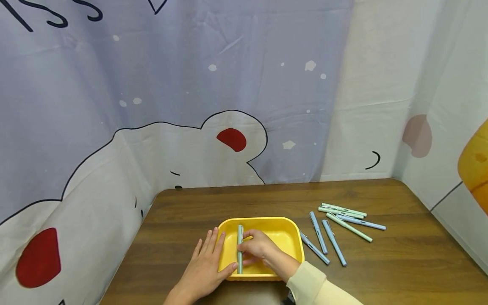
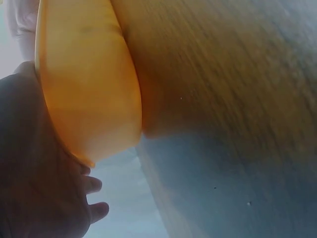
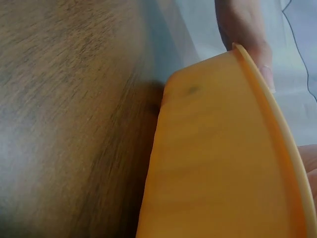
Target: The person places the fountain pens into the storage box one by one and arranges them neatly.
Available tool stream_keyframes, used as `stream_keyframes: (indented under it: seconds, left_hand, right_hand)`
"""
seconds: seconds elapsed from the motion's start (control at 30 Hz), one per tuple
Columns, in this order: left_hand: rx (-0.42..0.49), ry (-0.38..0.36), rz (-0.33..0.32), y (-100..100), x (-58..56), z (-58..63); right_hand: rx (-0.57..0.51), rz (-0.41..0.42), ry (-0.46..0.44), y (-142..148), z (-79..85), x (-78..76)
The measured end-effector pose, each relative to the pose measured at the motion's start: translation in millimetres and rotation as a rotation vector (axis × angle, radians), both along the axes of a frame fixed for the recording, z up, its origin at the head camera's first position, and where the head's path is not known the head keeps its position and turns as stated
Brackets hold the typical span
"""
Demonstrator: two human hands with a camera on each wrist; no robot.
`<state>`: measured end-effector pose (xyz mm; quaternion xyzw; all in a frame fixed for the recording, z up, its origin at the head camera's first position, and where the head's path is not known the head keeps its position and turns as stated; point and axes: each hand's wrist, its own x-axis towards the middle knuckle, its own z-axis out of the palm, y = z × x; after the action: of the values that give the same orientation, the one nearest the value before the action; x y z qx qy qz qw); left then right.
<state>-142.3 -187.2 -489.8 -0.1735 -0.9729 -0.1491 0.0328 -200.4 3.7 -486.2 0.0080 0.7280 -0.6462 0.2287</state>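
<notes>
A yellow tray [image 1: 284,237] sits near the front of the wooden table. Inside it, toward the left, my right hand [image 1: 260,248] pinches a pale green pen [image 1: 240,235] with a clip, which lies lengthwise front to back. My left hand [image 1: 206,269] rests over the tray's left rim with its fingers straight, the thumb reaching to the pen's near end. In the left wrist view that hand [image 2: 39,173] lies along the tray's outer wall [image 2: 89,89]. The right wrist view mostly holds the tray's side [image 3: 213,144]; the pen is hidden there.
Right of the tray lie several loose pens: blue ones [image 1: 334,243] close to it, one against its right side, and green ones [image 1: 348,227] overlapping another blue pen farther right. A printed curtain [image 1: 228,84] hangs behind the wooden table [image 1: 183,220].
</notes>
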Motion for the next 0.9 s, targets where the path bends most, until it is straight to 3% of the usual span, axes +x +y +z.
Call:
stream_keyframes:
  seconds: [0.6, 0.9]
  left_hand:
    - [-0.007, 0.022, 0.003, 2, -0.4, -0.7]
    - [-0.005, 0.026, 0.000, 2, -0.6, -0.5]
  right_hand:
    - [0.006, -0.015, -0.033, -14, -5.0, -2.9]
    - [0.123, -0.032, 0.035, -17, -7.4, -2.1]
